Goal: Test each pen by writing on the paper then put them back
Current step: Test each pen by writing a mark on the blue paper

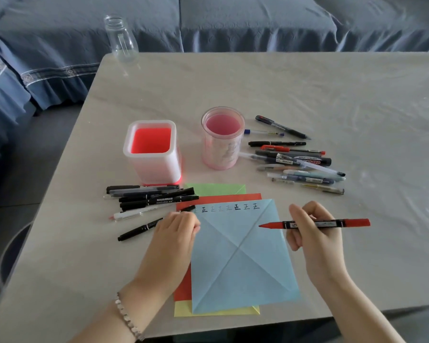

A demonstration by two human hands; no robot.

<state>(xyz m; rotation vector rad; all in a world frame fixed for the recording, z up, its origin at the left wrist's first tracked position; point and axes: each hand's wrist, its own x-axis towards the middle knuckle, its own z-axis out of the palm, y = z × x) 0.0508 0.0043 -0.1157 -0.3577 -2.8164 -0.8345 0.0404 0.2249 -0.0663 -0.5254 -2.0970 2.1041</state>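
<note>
Right hand [315,241]: fingers gripping red marker [315,224], held level, tip pointing left, over right edge of blue paper [238,263]. Left hand [174,233] at paper's left edge, fingers curled over black pen [139,230]; can't tell if gripping.

Clear bottle [121,38], blue sofa [233,21], pale table [307,82]

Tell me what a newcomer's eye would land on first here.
The red marker stands out first, held level in the right hand with its tip over the blue paper. Next comes the bright red holder beyond the paper, with a pink cup to its right. A row of written characters runs along the paper's far edge.
</note>
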